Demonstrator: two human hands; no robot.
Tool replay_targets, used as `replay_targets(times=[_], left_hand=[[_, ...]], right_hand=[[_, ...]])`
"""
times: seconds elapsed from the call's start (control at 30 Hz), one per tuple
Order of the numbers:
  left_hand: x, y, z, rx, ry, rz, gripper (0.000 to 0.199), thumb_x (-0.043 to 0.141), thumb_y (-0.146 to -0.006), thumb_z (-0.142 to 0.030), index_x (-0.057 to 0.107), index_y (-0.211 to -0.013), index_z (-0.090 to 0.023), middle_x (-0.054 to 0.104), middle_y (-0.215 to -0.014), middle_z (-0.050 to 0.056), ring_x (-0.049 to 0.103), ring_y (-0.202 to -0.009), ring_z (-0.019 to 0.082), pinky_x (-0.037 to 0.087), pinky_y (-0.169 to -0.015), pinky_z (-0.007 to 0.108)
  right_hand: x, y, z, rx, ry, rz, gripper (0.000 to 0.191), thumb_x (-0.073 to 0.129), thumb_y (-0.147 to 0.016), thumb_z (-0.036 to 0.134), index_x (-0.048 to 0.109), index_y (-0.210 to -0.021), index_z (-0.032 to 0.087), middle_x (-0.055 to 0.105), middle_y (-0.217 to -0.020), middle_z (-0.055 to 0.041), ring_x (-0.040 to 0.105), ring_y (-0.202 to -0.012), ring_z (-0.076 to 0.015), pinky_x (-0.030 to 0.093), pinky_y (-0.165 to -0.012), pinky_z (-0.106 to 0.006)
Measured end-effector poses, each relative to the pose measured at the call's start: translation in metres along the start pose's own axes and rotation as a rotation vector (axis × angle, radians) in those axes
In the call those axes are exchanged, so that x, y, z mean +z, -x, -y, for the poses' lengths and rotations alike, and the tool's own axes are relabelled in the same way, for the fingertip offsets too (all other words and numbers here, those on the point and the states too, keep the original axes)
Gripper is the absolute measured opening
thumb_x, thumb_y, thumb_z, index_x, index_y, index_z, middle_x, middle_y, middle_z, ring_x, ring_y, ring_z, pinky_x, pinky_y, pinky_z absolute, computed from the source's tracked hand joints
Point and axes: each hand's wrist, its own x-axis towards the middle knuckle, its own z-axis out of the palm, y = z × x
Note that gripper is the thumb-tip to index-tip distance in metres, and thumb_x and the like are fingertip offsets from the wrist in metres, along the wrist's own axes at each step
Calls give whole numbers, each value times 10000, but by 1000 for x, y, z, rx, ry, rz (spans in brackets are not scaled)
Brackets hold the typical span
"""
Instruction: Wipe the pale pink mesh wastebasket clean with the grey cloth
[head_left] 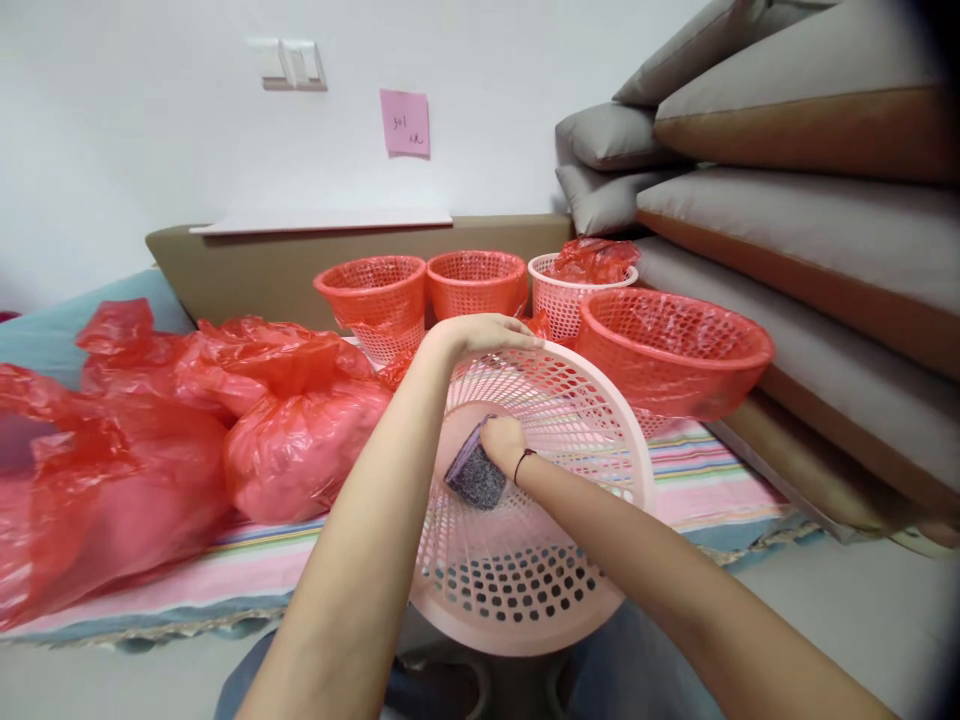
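Note:
A pale pink perforated basket (pixel 637 440) is tilted with its mouth toward me. My left hand (pixel 491 335) rests over its upper rim, the fingers stretched along the outside edge. Inside the basket, my right hand (pixel 504 445), with a dark band at the wrist, is closed on a dark grey speckled cloth (pixel 478 478) with a purplish edge. The cloth lies against the basket's inner bottom.
Red plastic bags (pixel 300 450), filled, lie at the left on a striped cloth (pixel 712 480). Behind stand red baskets (pixel 675 340) lined with red plastic and a pink basket (pixel 556 305) holding red plastic. Grey and brown cushions (pixel 810 230) are stacked at the right.

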Motion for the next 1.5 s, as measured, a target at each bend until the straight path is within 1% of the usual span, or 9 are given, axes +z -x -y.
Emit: replay_targets(times=[0.23,0.37,0.6,0.77,0.87,1.1,1.27,1.37,1.5], left_hand=[[0,-8,5,11,-20,-23,456,646,-773,-515,683,-1092,-192,710,-1134,43,600,-1104,236,423,-934,309],[3,-9,2,39,12,13,411,637,-781,-477,687,-1058,-177,705,-1142,48,609,-1087,226,436,-930,296],[13,-11,-10,37,-79,-7,437,621,-802,-467,677,-1127,-181,695,-1162,41,592,-1111,233,415,-960,307],[12,-7,-10,48,-76,2,395,643,-773,-427,699,-1070,-174,703,-1095,43,582,-1104,243,406,-950,309],[9,2,-7,47,-21,6,393,627,-787,-438,696,-1073,-177,704,-1099,37,591,-1089,231,415,-931,290],[5,11,-7,31,-50,-17,516,631,-817,-468,647,-1206,-129,673,-1252,65,590,-1155,220,411,-966,255],[4,10,-10,15,-85,-23,499,636,-812,-471,649,-1197,-156,655,-1299,41,568,-1209,225,394,-1006,265],[4,10,-9,4,-59,-28,542,638,-794,-495,638,-1212,-150,647,-1307,57,554,-1228,248,391,-1014,291],[5,7,-10,9,-73,-6,551,635,-787,-508,637,-1215,-161,655,-1289,54,569,-1203,255,412,-995,306]], right_hand=[[-5,12,-4,-697,39,146,178,600,-962,294,680,-1077,185,680,-1157,-53,634,-1086,-198,504,-985,-423],[12,23,-10,-894,28,119,236,544,-963,164,734,-1021,292,682,-1238,22,526,-1268,-142,392,-1080,-316],[28,25,-19,-819,-8,-16,376,453,-1004,174,613,-1303,337,623,-1361,27,450,-1352,-107,335,-1128,-303],[27,21,-9,-425,-17,-172,503,559,-948,269,489,-1441,198,433,-1546,-118,398,-1386,-320,408,-1072,-506],[27,19,1,-283,-15,-213,611,628,-903,300,445,-1478,201,365,-1587,-134,405,-1360,-392,440,-1018,-545],[38,18,9,-452,-6,-229,557,635,-923,340,469,-1453,391,250,-1639,-101,244,-1485,-362,262,-1145,-601],[45,13,-9,-652,12,-208,388,525,-995,258,594,-1307,478,346,-1608,39,250,-1499,-246,213,-1193,-536],[44,10,-15,-724,17,-199,373,550,-985,246,621,-1279,464,364,-1599,58,272,-1492,-221,224,-1200,-498],[43,5,-9,-671,3,-199,382,532,-991,225,612,-1313,414,372,-1596,25,323,-1467,-255,290,-1172,-515]])
